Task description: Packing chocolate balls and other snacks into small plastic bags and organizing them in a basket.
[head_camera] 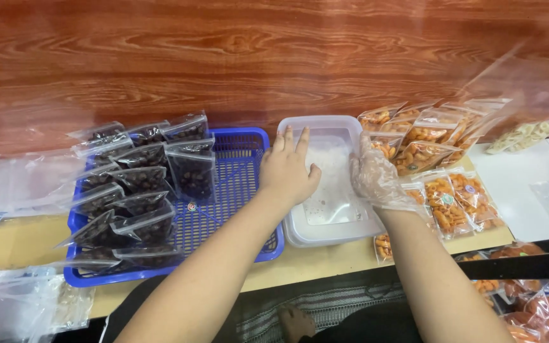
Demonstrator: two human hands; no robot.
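On translucent plastic tub [325,232], hands.

Both arms reach forward, side by side. The left hand [289,170] is bare and lies flat, palm down, fingers straight and close together, thumb out to the side. The right hand [376,174] wears a thin clear glove, its fingers bent a little.
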